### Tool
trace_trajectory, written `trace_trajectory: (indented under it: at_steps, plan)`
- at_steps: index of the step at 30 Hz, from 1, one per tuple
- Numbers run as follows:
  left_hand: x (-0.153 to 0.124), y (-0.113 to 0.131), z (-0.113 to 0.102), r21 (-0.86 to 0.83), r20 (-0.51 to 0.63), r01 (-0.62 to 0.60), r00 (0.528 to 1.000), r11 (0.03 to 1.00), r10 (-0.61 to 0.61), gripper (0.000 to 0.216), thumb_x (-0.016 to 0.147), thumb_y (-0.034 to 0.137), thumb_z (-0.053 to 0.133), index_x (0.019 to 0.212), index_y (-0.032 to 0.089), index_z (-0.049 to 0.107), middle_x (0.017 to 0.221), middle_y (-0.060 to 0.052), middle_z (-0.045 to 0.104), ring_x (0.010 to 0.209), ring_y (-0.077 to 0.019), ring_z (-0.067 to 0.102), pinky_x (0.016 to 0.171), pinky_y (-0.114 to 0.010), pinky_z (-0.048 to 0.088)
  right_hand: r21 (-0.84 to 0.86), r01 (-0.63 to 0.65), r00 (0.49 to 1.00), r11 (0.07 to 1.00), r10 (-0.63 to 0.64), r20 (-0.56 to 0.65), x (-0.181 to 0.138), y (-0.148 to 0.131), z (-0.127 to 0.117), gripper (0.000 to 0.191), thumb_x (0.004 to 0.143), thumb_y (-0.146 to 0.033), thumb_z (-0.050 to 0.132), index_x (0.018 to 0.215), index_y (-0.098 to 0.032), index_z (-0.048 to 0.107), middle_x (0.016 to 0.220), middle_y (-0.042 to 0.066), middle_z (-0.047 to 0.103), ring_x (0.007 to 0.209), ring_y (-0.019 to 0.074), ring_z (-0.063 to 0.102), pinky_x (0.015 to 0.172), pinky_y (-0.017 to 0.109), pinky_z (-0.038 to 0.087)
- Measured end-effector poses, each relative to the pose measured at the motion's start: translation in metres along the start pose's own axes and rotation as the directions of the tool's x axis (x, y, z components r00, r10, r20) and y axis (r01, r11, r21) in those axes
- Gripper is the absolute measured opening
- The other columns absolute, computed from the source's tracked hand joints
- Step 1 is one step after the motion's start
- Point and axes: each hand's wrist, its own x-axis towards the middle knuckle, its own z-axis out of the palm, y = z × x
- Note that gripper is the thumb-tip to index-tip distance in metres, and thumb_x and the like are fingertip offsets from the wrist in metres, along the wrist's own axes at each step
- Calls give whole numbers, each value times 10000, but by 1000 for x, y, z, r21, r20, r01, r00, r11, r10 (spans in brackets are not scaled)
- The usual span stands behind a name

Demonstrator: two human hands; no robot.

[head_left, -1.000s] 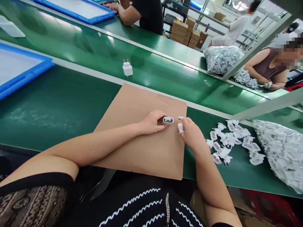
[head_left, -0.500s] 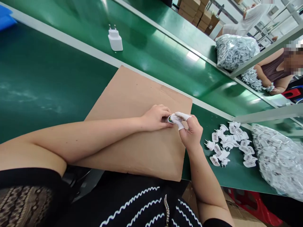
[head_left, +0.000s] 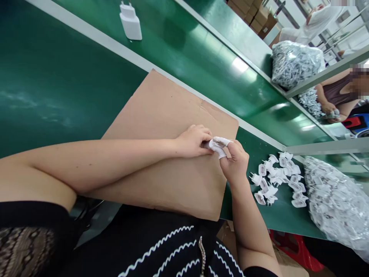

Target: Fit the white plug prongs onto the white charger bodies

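Over a brown cardboard sheet (head_left: 161, 111), my left hand (head_left: 193, 141) is closed around a small white charger (head_left: 206, 145), mostly hidden by the fingers. From the right, my right hand (head_left: 234, 157) pinches the same charger at its other end. White finger covers (head_left: 221, 141) sit on the right thumb and forefinger. Where the fingers meet, the end of the charger cannot be made out. A group of loose white plug caps with pins (head_left: 276, 175) lies on the green table to the right of my right hand.
A finished-looking white plug charger (head_left: 131, 25) rests on the green conveyor belt (head_left: 187, 50) beyond the pale rail. A clear bag of white parts (head_left: 336, 200) lies at the right. Across the belt are another full bag (head_left: 296, 63) and a co-worker's hands (head_left: 331, 111).
The camera view has shifted slightly. My hands have closed together more, and the green inside of the charger that showed between them is now covered.
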Motion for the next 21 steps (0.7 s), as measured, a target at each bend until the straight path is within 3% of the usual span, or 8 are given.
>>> trace_trajectory:
  at_steps: [7,15,19,21]
  plan:
    - [1,-2,0,-5,-6,-4,1000,1000,4,162,878,399,762,909,240,762,1080,-35,740,1048,-263,624,955,-420,408,-79,4,995,997,3,96,9,-4,-7,265,913,-93,590,1043,-261,748,919,33,789,830,218,704,727,332,565]
    - [1,-1,-1,-30,1,11,1000,1000,-11,171,877,406,752,921,242,764,1087,-40,737,1077,-271,623,955,-420,405,-85,-4,993,996,14,118,11,-3,-7,221,916,-143,603,1007,-265,763,907,37,789,809,218,691,723,335,553]
    - [2,-2,1,-21,-16,0,1000,1000,-1,190,871,431,742,883,242,762,1058,-42,744,1023,-267,632,920,-417,424,-16,-165,983,986,165,85,6,-1,-1,161,906,-234,670,1015,-282,778,942,36,803,854,232,717,819,381,588]
    - [2,-2,1,-11,-25,-2,1000,1000,2,195,862,439,749,890,246,763,1063,-42,747,1024,-271,633,930,-424,426,149,-318,947,936,306,97,3,2,2,165,883,-292,727,1039,-279,779,1009,34,812,926,234,740,902,409,604]
